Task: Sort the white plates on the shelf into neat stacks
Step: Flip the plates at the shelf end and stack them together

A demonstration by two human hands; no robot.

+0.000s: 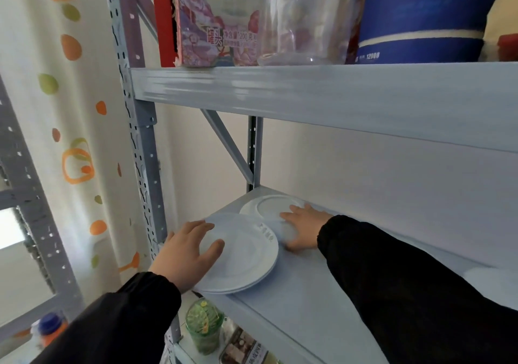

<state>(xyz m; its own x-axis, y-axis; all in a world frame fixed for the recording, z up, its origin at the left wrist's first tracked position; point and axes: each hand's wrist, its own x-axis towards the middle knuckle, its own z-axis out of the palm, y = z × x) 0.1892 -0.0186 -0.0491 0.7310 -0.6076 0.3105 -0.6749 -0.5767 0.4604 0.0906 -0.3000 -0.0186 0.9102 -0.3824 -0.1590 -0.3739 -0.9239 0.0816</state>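
A short stack of white plates sits at the front left corner of the grey shelf, its rim overhanging the edge a little. My left hand lies on the stack's left side, thumb on the top plate and fingers spread over its far rim. Behind it, near the back wall, lies another white plate, upside down. My right hand rests flat on that plate's near right rim, fingers straight. Part of this plate is hidden under the hand.
The upper shelf beam hangs close above and carries a printed box, a clear jar and a blue-and-white pack. Perforated grey uprights stand at the left. Below the shelf are a green jar and packaged goods.
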